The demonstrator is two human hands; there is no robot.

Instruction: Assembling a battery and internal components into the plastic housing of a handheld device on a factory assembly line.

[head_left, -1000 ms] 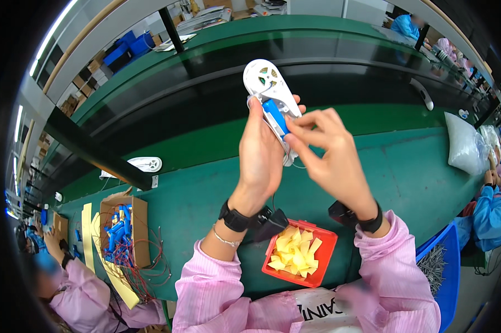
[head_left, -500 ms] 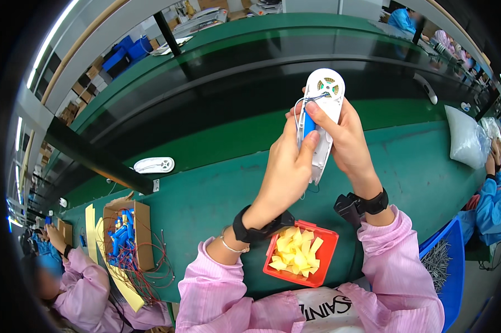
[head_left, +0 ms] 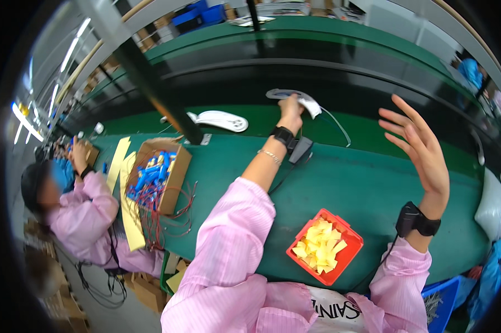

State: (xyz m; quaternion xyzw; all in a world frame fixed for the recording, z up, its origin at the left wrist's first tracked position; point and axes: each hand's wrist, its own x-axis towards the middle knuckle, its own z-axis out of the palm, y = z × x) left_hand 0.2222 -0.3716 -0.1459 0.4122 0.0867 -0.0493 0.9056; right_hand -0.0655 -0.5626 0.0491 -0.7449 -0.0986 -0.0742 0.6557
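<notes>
My left hand (head_left: 291, 112) reaches out over the far edge of the green table, its fingers closed on a long white plastic housing (head_left: 311, 105). The housing looks slightly blurred, and a thin pale wire (head_left: 339, 129) trails from its right end. My right hand (head_left: 419, 145) is raised to the right, fingers spread, with nothing in it. A second white housing (head_left: 223, 120) with a round spoked end lies left of my left hand. Nearer my body, a red tray (head_left: 347, 256) holds yellow paper-like pieces (head_left: 319, 244).
A cardboard box (head_left: 176, 180) of blue cylindrical cells with red wires stands on the left, beside yellow strips (head_left: 129, 205). A dark green post (head_left: 159, 91) rises there. Another person (head_left: 84, 216) works at far left. A clear plastic bag (head_left: 492, 205) and blue bin (head_left: 442, 302) are right.
My left hand has carried the white housing away from my right hand, forward and leftward to the belt side. My right hand has let go and opened. The view has shifted left.
</notes>
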